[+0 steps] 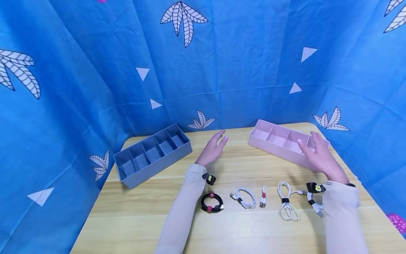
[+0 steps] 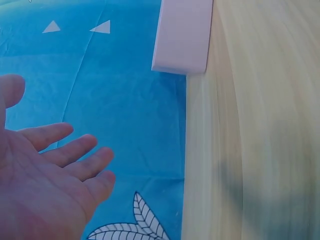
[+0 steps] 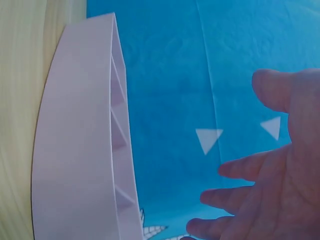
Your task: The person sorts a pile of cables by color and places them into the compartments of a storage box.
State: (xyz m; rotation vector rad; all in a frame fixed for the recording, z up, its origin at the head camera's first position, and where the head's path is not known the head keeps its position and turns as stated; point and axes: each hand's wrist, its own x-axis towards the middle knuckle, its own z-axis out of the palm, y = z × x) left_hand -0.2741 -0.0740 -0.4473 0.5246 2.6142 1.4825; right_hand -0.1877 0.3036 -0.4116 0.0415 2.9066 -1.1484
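Wooden table (image 1: 127, 215) bears slate box (image 1: 161, 164) near far-left corner, pink box (image 1: 272, 148) near far-right; left hand (image 1: 211, 150) and right hand (image 1: 321, 158) hover empty, fingers apart; black cable (image 1: 204, 203) and white cables (image 1: 264, 200), well inside far edge, strapped presumably against uncoiling.

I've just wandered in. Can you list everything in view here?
Table: 1, light wood-coloured, filling the lower middle
Curtain: 1, blue with white and pink prints, beyond the table
Blue-grey divided box: 1, blue-grey, table's far left
Pink divided box: 1, pink, table's far right
Black cable: 1, black, near middle, coiled
White cables: 4, white, right of the black cable
Wrist cameras: 2, black, one per wrist
Sleeves: 2, pale, on both arms
Left hand: 1, bare, between the boxes
Right hand: 1, bare, overlapping the pink box in the head view
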